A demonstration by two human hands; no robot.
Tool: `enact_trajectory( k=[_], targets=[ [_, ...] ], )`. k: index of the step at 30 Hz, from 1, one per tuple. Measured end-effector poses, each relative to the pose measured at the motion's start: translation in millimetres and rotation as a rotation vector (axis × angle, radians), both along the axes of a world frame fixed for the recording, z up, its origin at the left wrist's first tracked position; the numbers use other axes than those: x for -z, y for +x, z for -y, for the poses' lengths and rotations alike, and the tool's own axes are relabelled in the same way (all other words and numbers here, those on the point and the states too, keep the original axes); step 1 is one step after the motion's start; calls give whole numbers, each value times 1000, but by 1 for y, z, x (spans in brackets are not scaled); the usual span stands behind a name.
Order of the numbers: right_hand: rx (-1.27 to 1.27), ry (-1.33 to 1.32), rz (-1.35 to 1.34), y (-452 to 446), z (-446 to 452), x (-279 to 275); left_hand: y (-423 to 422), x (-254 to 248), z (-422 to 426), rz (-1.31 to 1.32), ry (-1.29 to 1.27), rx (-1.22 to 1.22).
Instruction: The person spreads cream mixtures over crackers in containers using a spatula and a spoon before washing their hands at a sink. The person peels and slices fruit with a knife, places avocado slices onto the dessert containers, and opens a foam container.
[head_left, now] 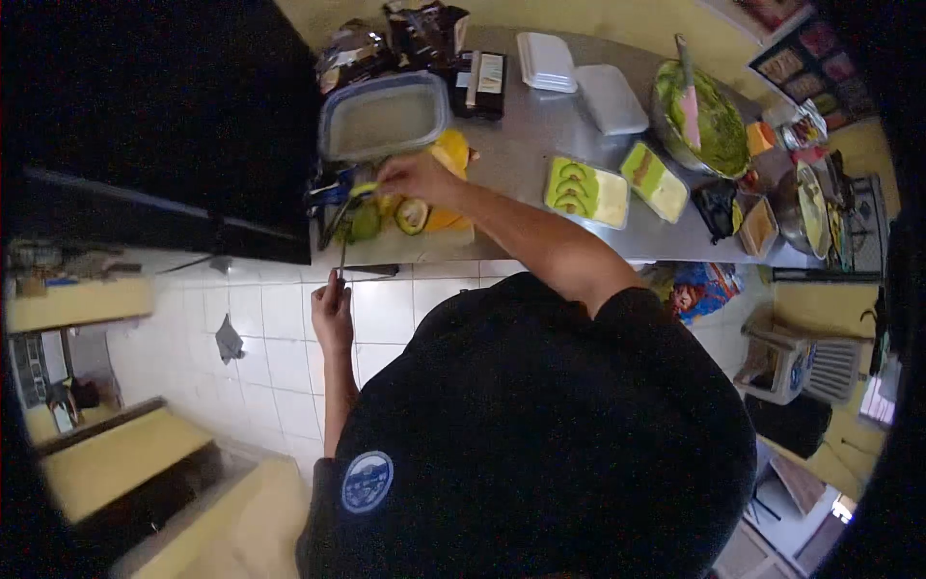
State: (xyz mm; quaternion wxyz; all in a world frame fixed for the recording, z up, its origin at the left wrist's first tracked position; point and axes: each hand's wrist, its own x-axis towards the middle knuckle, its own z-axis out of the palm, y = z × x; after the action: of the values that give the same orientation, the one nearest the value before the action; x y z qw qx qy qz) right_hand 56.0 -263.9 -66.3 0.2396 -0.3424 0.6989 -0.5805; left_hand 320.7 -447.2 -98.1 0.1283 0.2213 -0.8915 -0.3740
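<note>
At the counter's front edge, my left hand (333, 311) is closed around the dark handle of a knife (344, 253), its blade pointing up over the counter. My right hand (420, 179) reaches across from the right, its fingers closed on a small yellow-green piece (364, 188) near the blade's upper end. Beneath it lie a halved avocado (413, 216), green peel or pieces (363, 228) and yellow fruit or peel (450, 151). A clear plastic tub (384, 116) stands just behind. Exactly what the piece is cannot be made out.
Two filled trays (586, 192) (656, 181) stand mid-counter, one topped with green slices. Behind are white lidded containers (547, 62) and dark bags (427, 31). At right, a metal bowl (709, 121) holds green cream and a spatula (689, 106); another bowl (810, 212) stands farther right.
</note>
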Motion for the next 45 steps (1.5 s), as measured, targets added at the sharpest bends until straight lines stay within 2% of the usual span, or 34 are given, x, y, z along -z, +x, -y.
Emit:
enact_trajectory(
  k=[2, 4, 5, 6, 8, 9, 10, 11, 13, 15, 18, 19, 21, 24, 31, 34, 36, 38, 40, 42, 44, 45],
  targets=[
    [59, -48, 118, -7, -21, -14, -5, 19, 3, -56, 44, -15],
    [78, -80, 305, -16, -46, -22, -16, 7, -7, -10, 93, -75],
    [82, -75, 299, -21, -64, -27, -24, -1, -16, 40, 154, -104],
    [48, -56, 270, -25, -83, -34, -29, -15, -23, 78, 115, -104],
    [42, -23, 240, -35, -132, -43, -38, -5, -30, -38, 131, -55],
    [55, 80, 143, -43, -159, -44, -45, -1, -33, -50, 116, -21],
    [66, 186, 51, -50, -188, -46, -48, 3, -39, 3, 183, -74],
    [87, 203, 54, -54, -217, -50, -54, 0, -49, -49, 267, -63],
    [260, 367, -221, -59, -272, -55, -63, 0, -64, -94, 363, -51],
    [381, 431, -128, -61, -324, -55, -73, 1, -75, 15, 180, -38],
    [478, 385, -175, -89, -404, 8, -85, 4, -96, -45, 124, 33],
    [474, 387, -173, -85, -410, 2, -88, -2, -106, -41, 126, 29],
    [510, 657, -345, -71, -417, -16, -98, -19, -124, 27, 16, 63],
    [474, 538, -207, -68, -430, 2, -103, -20, -138, -60, 53, 106],
    [538, 549, -151, -54, -436, 14, -106, -29, -155, -23, 87, 104],
    [641, 593, -267, -49, -442, 25, -105, -28, -152, 92, 15, 105],
    [940, 631, -535, -35, -445, 1, -103, -33, -154, -23, 68, 79],
    [1139, 714, -795, -35, -485, 14, -101, -26, -146, -27, -10, 84],
    [1130, 881, -925, -18, -530, 2, -99, -24, -143, -29, -85, 71],
    [1296, 1061, -1048, 0, -542, -7, -95, -30, -141, 17, -75, 70],
    [1107, 1356, -570, -9, -593, 43, -92, -20, -130, 6, -49, 41],
    [1142, 1332, -536, -15, -616, 69, -92, -16, -122, -23, -28, 38]
  ],
)
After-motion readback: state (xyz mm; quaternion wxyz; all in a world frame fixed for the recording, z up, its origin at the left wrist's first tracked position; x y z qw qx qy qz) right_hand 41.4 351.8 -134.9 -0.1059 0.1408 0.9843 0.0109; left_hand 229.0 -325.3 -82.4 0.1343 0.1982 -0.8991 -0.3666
